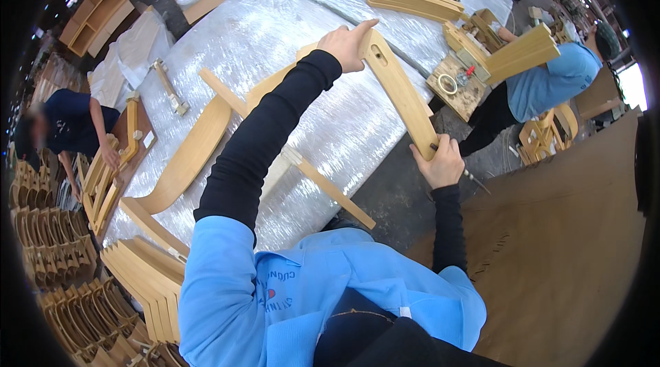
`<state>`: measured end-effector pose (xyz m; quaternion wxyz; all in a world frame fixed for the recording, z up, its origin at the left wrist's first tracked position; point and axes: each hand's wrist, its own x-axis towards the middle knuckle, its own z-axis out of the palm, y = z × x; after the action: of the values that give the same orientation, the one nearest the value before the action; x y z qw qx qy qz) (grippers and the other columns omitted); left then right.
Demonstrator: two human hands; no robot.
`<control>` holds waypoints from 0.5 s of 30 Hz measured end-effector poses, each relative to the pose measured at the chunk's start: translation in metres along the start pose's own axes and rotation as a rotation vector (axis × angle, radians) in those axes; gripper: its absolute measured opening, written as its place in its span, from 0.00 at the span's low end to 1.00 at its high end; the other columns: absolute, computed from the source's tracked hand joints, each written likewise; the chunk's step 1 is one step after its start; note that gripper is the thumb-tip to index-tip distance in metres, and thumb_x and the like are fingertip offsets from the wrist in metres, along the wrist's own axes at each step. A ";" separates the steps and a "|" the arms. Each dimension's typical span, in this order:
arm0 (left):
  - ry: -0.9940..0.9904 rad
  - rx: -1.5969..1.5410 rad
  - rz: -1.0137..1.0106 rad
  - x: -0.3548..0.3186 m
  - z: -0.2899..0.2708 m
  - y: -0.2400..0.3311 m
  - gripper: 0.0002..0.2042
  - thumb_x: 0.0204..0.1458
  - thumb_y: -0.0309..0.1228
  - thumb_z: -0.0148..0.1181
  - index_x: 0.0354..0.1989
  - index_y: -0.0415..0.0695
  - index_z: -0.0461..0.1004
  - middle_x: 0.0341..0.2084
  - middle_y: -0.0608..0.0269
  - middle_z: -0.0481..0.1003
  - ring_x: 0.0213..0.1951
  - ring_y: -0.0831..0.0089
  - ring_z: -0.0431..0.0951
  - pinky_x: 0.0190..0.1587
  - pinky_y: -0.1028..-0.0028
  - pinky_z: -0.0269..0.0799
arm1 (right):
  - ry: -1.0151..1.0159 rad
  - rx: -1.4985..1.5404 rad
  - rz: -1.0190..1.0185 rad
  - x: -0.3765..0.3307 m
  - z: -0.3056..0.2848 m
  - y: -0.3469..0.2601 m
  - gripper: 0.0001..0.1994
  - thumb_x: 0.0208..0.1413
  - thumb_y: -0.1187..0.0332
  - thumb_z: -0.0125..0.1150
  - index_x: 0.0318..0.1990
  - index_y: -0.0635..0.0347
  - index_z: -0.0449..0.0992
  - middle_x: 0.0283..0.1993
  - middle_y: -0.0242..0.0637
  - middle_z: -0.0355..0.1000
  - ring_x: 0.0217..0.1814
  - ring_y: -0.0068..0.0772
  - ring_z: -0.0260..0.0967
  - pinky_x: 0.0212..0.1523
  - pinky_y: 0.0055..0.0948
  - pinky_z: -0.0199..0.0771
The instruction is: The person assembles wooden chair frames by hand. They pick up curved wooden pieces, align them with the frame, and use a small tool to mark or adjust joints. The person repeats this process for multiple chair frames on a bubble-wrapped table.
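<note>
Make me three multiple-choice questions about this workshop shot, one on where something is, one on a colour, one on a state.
1. Where is the left hand?
A. on the upper end of the bent wooden part
B. on the floor
C. on the stack of wooden parts

2. What colour are the sleeves on the forearms?
A. white
B. black
C. red

3. How is the bent wooden part held?
A. lying flat on the wrapped table
B. raised, with one hand at each end
C. clamped in a vice

Answers: 1 A, the left hand rests on the top end. 2 B, both forearms are in black. 3 B, the right hand grips the lower end, above the table.
</note>
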<state>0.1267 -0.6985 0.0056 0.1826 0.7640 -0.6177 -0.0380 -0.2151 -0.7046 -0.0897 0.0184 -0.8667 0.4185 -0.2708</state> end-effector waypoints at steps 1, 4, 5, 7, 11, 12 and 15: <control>-0.076 0.095 -0.067 -0.004 -0.004 0.000 0.47 0.46 0.35 0.71 0.75 0.70 0.52 0.59 0.43 0.68 0.61 0.43 0.70 0.60 0.52 0.71 | 0.012 0.033 -0.035 0.014 0.012 0.008 0.27 0.43 0.49 0.79 0.41 0.58 0.74 0.33 0.39 0.73 0.35 0.44 0.74 0.35 0.41 0.75; 0.357 0.111 0.155 -0.032 -0.023 -0.022 0.46 0.48 0.34 0.71 0.75 0.67 0.52 0.67 0.44 0.57 0.69 0.44 0.58 0.68 0.52 0.61 | -0.041 0.032 -0.090 0.063 0.057 0.030 0.29 0.45 0.44 0.76 0.41 0.61 0.76 0.31 0.42 0.72 0.32 0.48 0.74 0.34 0.44 0.76; 0.395 -0.012 0.209 -0.046 -0.036 -0.027 0.44 0.49 0.33 0.71 0.75 0.64 0.54 0.67 0.44 0.57 0.70 0.45 0.57 0.69 0.53 0.60 | -0.065 0.002 -0.088 0.080 0.078 0.045 0.30 0.45 0.43 0.75 0.42 0.61 0.76 0.32 0.44 0.73 0.33 0.49 0.75 0.34 0.45 0.76; 0.471 -0.167 0.217 -0.092 -0.054 -0.050 0.39 0.51 0.30 0.69 0.73 0.56 0.58 0.67 0.46 0.58 0.70 0.47 0.57 0.70 0.54 0.58 | -0.143 -0.070 -0.076 0.116 0.117 0.065 0.32 0.45 0.40 0.73 0.43 0.62 0.77 0.33 0.49 0.76 0.36 0.51 0.77 0.37 0.46 0.77; 0.562 0.104 -0.169 -0.229 -0.056 -0.147 0.27 0.54 0.26 0.65 0.64 0.50 0.71 0.66 0.47 0.61 0.67 0.48 0.63 0.69 0.55 0.61 | -0.210 -0.107 -0.081 0.182 0.191 0.097 0.35 0.45 0.37 0.71 0.43 0.65 0.79 0.34 0.56 0.79 0.40 0.57 0.79 0.44 0.48 0.77; 0.533 0.126 -0.312 -0.267 -0.053 -0.170 0.25 0.54 0.25 0.64 0.63 0.50 0.72 0.66 0.46 0.62 0.69 0.48 0.61 0.69 0.55 0.59 | -0.206 -0.124 -0.086 0.196 0.205 0.106 0.35 0.45 0.37 0.71 0.43 0.65 0.80 0.34 0.55 0.79 0.40 0.58 0.78 0.44 0.48 0.77; 0.536 0.229 -0.653 -0.401 -0.026 -0.230 0.24 0.54 0.23 0.62 0.61 0.49 0.72 0.65 0.47 0.60 0.69 0.49 0.60 0.70 0.55 0.58 | -0.353 -0.181 0.032 0.219 0.245 0.113 0.37 0.44 0.33 0.69 0.47 0.61 0.81 0.39 0.56 0.79 0.46 0.59 0.78 0.50 0.49 0.76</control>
<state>0.2541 -0.2689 -0.1126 0.2289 0.9174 -0.2746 0.1748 -0.0672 -0.9861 -0.2281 0.0177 -0.8921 0.4452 -0.0755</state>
